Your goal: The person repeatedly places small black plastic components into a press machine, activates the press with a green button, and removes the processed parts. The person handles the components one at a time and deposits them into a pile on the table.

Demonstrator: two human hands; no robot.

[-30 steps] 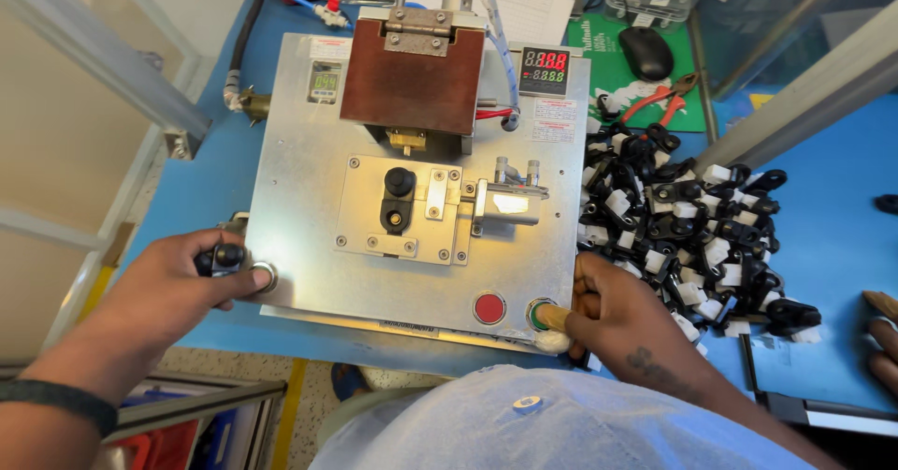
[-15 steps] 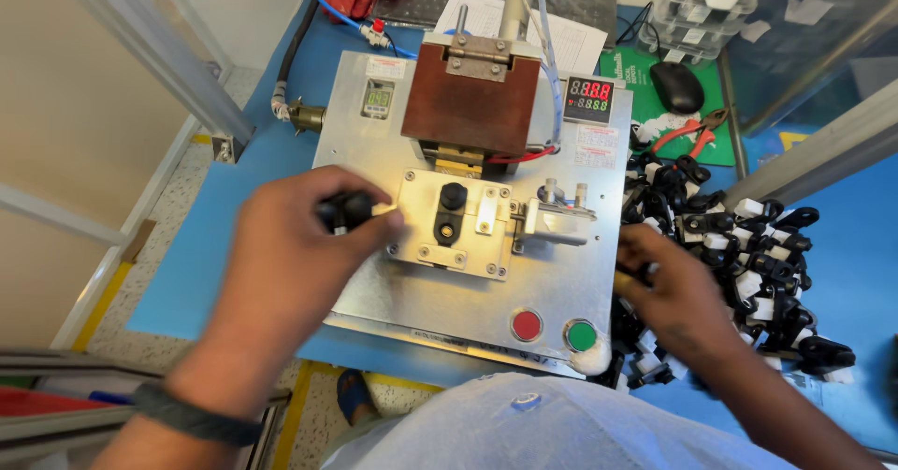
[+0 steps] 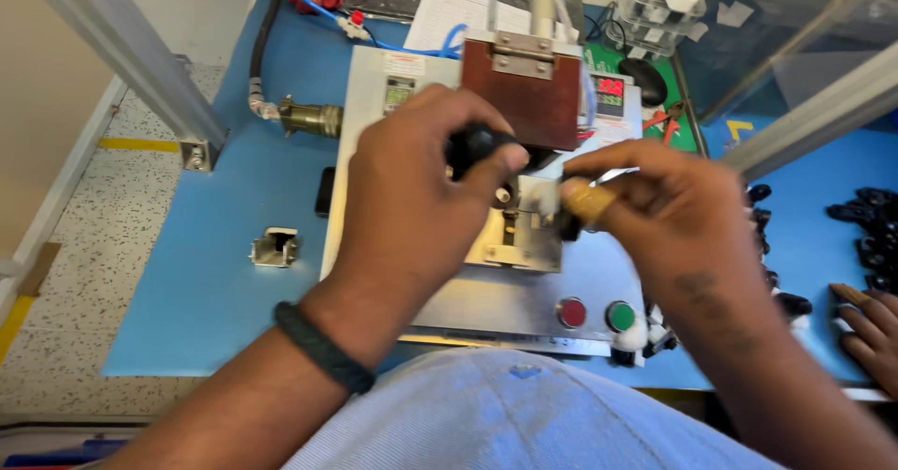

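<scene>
Head view. The left hand (image 3: 412, 199) pinches a small black part (image 3: 477, 143) between thumb and fingers, holding it over the metal fixture (image 3: 524, 241) at the middle of the press plate (image 3: 486, 306), just below the brown press head (image 3: 524, 101). The right hand (image 3: 655, 208) is curled, fingertips pressed together on a small pale piece (image 3: 589, 199) beside the fixture's right edge — what exactly it grips cannot be told. A red button (image 3: 572, 313) and a green button (image 3: 619, 316) sit along the plate's near edge. Loose black parts (image 3: 865, 213) lie toward the right edge of the blue desk (image 3: 234, 274); another person's hand (image 3: 870, 325) rests there — fingers only visible. A small metal bracket (image 3: 276, 246) lies left of the plate.
</scene>
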